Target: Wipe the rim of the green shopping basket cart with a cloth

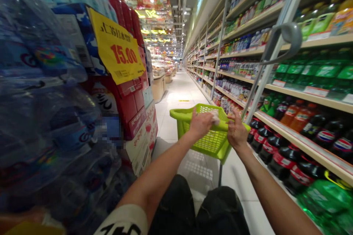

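Note:
A lime-green plastic shopping basket (198, 143) with perforated sides is held out in front of my knees. My left hand (202, 125) is closed over its near rim, left of the middle. A small whitish crumpled lump (215, 116) shows at that hand's fingertips; I cannot tell what it is. My right hand (237, 132) grips the same rim near the right corner, thumb and forefinger pointing up. The undersides of both hands' grips are hidden. A dark thin rod (220, 174) runs down below the basket.
Stacked wrapped water bottles (41, 125) and drink cartons (134, 117) crowd the left, with a yellow price sign (117, 49). Shelves of soda bottles (325, 132) line the right. A grey hook-shaped bracket (286, 40) juts from a shelf post. The tiled aisle (176, 90) runs ahead.

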Action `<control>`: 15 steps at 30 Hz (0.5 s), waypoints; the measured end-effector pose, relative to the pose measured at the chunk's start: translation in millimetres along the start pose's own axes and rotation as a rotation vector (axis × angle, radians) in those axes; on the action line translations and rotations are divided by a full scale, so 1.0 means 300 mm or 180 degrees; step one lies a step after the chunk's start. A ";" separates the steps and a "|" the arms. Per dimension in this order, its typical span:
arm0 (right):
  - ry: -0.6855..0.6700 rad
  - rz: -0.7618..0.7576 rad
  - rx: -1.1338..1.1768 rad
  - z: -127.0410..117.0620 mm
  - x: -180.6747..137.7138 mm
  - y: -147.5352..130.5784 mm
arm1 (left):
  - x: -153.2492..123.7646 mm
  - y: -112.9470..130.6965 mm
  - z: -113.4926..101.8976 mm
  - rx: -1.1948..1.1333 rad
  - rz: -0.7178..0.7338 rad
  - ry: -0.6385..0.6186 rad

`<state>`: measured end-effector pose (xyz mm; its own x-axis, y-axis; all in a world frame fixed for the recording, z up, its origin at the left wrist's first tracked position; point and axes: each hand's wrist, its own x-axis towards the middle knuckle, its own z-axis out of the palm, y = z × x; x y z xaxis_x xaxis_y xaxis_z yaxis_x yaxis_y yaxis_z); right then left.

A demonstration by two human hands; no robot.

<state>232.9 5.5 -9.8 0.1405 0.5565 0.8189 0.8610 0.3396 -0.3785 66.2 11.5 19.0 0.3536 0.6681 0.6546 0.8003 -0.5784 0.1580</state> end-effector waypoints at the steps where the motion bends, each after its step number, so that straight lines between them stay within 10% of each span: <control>1: -0.0003 0.0081 -0.0026 -0.008 0.002 0.001 | -0.009 -0.037 -0.020 0.0072 -0.0441 0.0123; 5: -0.0141 0.0292 -0.0553 -0.026 0.021 -0.013 | -0.017 -0.097 -0.043 0.0070 -0.0817 0.0266; 11: 0.0037 0.0095 -0.0285 -0.042 0.015 0.020 | -0.022 0.057 0.015 -0.0088 0.0530 0.0025; 15: 0.0171 -0.0055 0.0003 -0.048 -0.005 0.052 | -0.044 -0.055 -0.020 0.0140 -0.0376 0.0397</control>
<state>253.1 -0.8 -10.7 0.1518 0.5090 0.8472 0.8630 0.3496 -0.3646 45.4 9.4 12.2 0.1952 0.6653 0.7206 0.8541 -0.4764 0.2085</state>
